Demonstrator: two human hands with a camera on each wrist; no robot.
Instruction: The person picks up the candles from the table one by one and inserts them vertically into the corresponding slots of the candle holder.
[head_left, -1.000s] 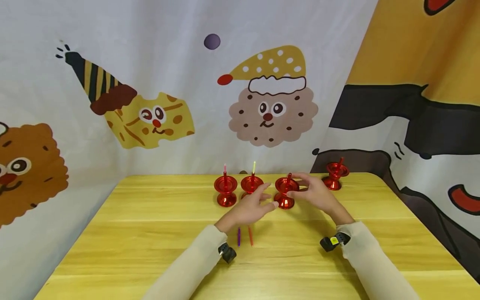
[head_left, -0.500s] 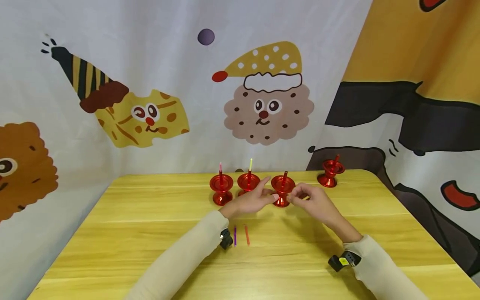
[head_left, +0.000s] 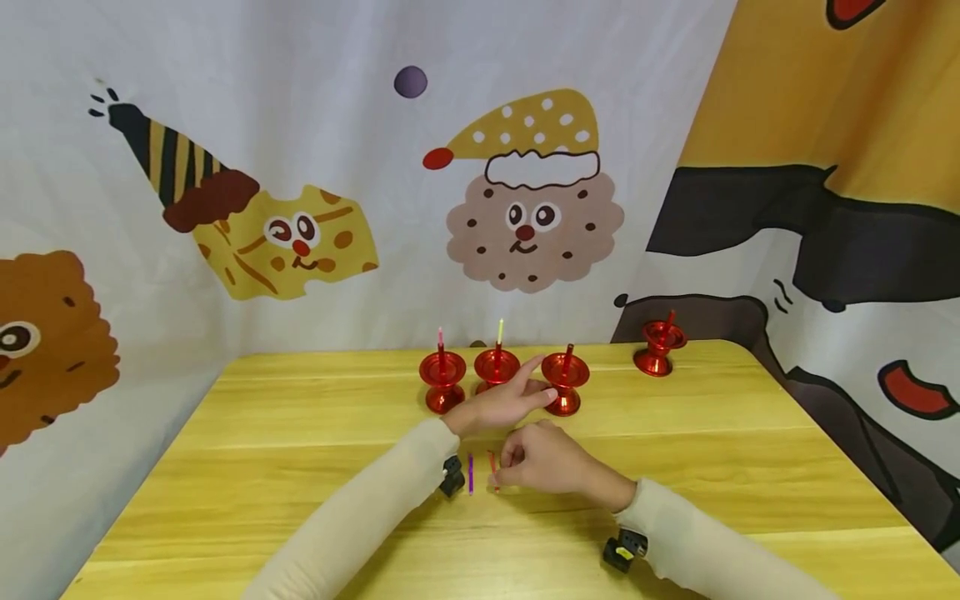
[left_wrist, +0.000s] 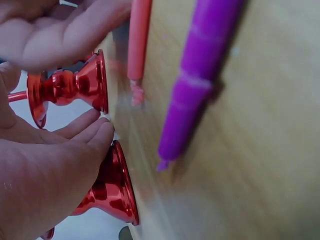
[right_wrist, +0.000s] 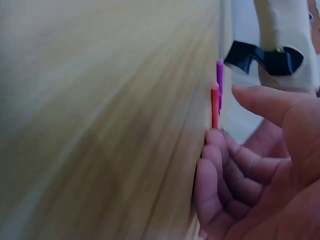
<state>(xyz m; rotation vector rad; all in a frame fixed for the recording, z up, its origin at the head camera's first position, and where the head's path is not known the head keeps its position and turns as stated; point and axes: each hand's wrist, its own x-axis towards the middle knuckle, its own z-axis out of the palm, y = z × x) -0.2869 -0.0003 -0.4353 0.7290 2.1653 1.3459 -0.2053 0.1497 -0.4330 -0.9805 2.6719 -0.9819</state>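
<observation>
My left hand [head_left: 497, 406] reaches between two shiny red candle holders, its fingers extended. Its thumb is at the stem of the third red candle holder [head_left: 565, 371], whose short red tube bears no candle. A coral-red candle [head_left: 492, 460] lies on the table with my right hand [head_left: 551, 462] right at it. In the right wrist view, that hand's bent fingers [right_wrist: 215, 150] meet the end of the coral-red candle [right_wrist: 215, 107], while the thumb [right_wrist: 255, 100] stands apart from it. A purple candle [head_left: 471, 475] lies parallel to its left.
One red holder [head_left: 442, 371] bears a pink candle [head_left: 441, 336]. Another holder [head_left: 496, 365], partly behind my left hand, bears a yellow candle [head_left: 501, 332]. A further candle holder [head_left: 660, 337] stands at the back right of the wooden table [head_left: 300, 467]. A printed curtain [head_left: 337, 125] hangs behind.
My right hand has left the third holder and moved left and nearer to me, to the coral-red candle. My left hand has shifted slightly, staying by the holders.
</observation>
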